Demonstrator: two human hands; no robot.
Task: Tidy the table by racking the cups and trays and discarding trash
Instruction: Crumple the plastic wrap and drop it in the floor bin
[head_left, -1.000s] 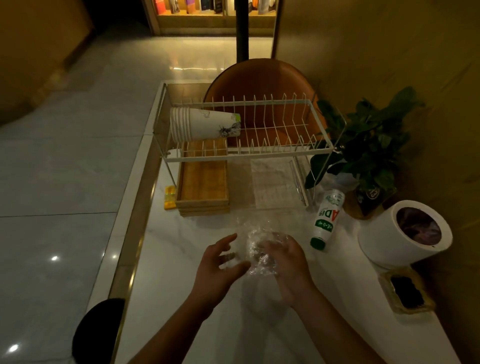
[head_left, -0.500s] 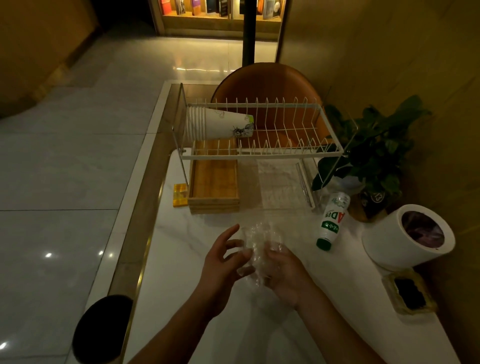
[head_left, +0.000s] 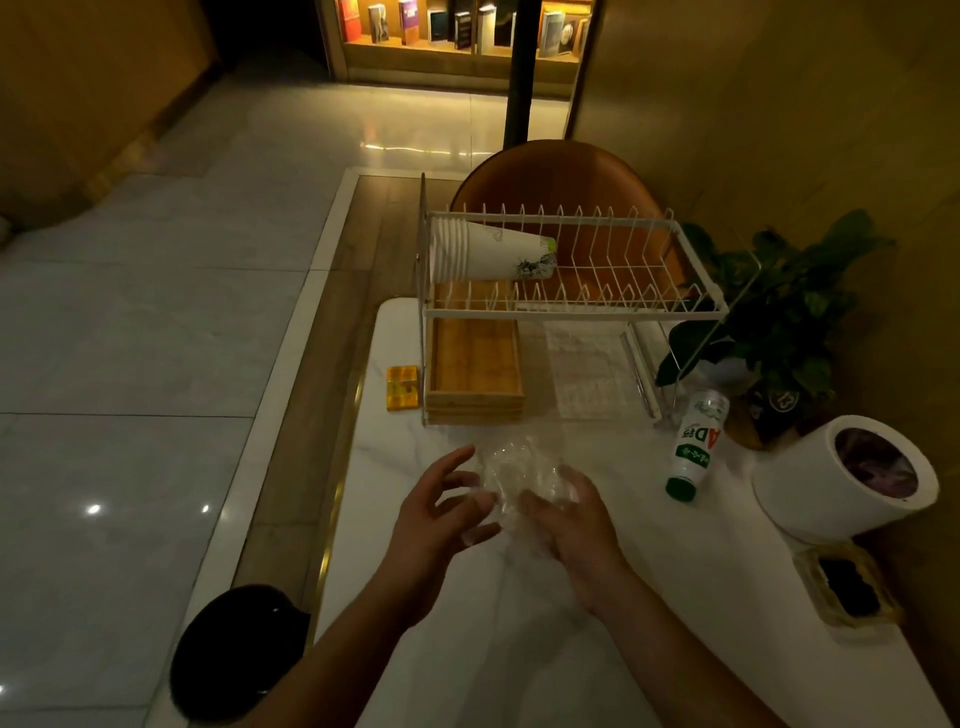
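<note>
A crumpled clear plastic wrapper (head_left: 514, 470) is bunched between my two hands above the white table (head_left: 519, 649). My right hand (head_left: 576, 525) grips it from the right. My left hand (head_left: 441, 514) touches it from the left with fingers spread. A stack of white paper cups (head_left: 483, 254) lies on its side on the upper tier of the white wire rack (head_left: 571, 312). Stacked wooden trays (head_left: 475, 371) sit under the rack. A white plastic bottle (head_left: 696, 447) with a green cap lies on the table to the right. The white bin (head_left: 831, 483) stands at the far right.
A potted plant (head_left: 779, 312) stands behind the bin. A small yellow packet (head_left: 402, 387) lies left of the trays. A dark ashtray (head_left: 847, 587) sits near the right edge. An orange chair (head_left: 561, 176) is behind the rack. A black stool (head_left: 234, 649) is at lower left.
My hands have closed in on the wrapper, squeezing it more tightly between them. The view has shifted left, so the rack and bin sit further right.
</note>
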